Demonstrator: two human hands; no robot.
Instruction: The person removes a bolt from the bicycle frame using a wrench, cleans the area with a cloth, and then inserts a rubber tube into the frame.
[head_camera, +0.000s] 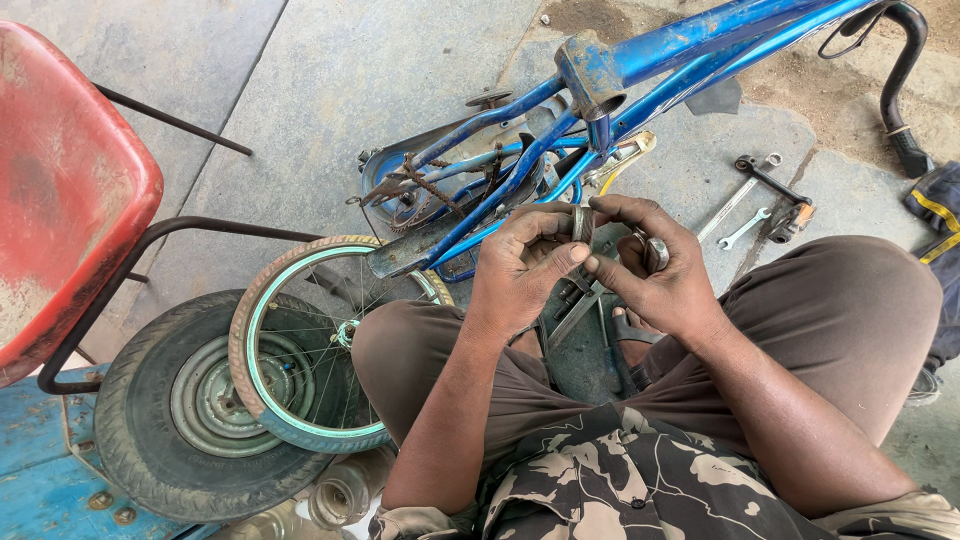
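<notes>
Ring: small dark metal ring (581, 224), held upright between the two hands, above the person's knees and just in front of the blue frame.
Ring to grip: it sits at the fingertips, not in the palm; left thumb and forefinger pinch its near edge, right fingertips touch its far side.
Left hand: left hand (520, 268) closed in a pinch on the ring, remaining fingers curled under.
Right hand: right hand (655, 268) partly closed; fingertips meet the ring, and a second shiny metal part (655, 254) is tucked between its fingers. Whether that part is clamped tight cannot be told.
Frame: blue bicycle frame (640, 75) lies upside down on the concrete, paint worn at the joint; its rear end with a rusty chain (432, 190) reaches toward the left hand.
Wheel: bicycle wheel (300, 340) with pale green rim and tan tyre leans against the left knee, overlapping a black tyre (150, 420) with a grey steel hub.
Chair: red seat (65, 190) on a dark tube frame, at far left, well apart from the hands.
Tools: spanners (745, 215) lie on the concrete beyond the right knee, near a dark clamp-like tool (775, 185).
Handlebar: black handlebar (900, 80) at top right, on the dirt.
Clothing: brown trousers, camouflage shirt.
</notes>
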